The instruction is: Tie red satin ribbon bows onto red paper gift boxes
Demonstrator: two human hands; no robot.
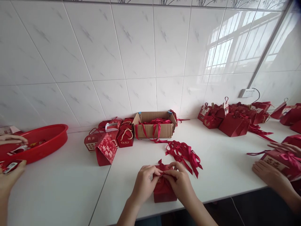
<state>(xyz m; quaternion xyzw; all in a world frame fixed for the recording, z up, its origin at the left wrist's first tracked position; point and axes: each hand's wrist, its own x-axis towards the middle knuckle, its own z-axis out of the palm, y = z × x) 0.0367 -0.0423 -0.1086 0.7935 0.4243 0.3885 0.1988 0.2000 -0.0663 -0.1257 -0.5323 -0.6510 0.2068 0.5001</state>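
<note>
A small red gift box (165,197) stands upright near the front edge of the white table, with a red ribbon (160,162) at its top. My left hand (146,178) pinches the ribbon from the left side, thumb and index finger pressed together. From the right, my right hand (177,176) pinches it too, and the fingertips of both hands nearly meet over the box. The knot or bow between them is mostly hidden by my fingers. Just behind lies a loose pile of red ribbons (182,153).
A cardboard box (154,131) of ribbons stands by the tiled wall. Left of it are several red gift boxes (107,150); more gift boxes (235,125) stand back right. At far left a co-worker's hands work over a red basin (50,147); another person's hands (270,172) hold a box at right.
</note>
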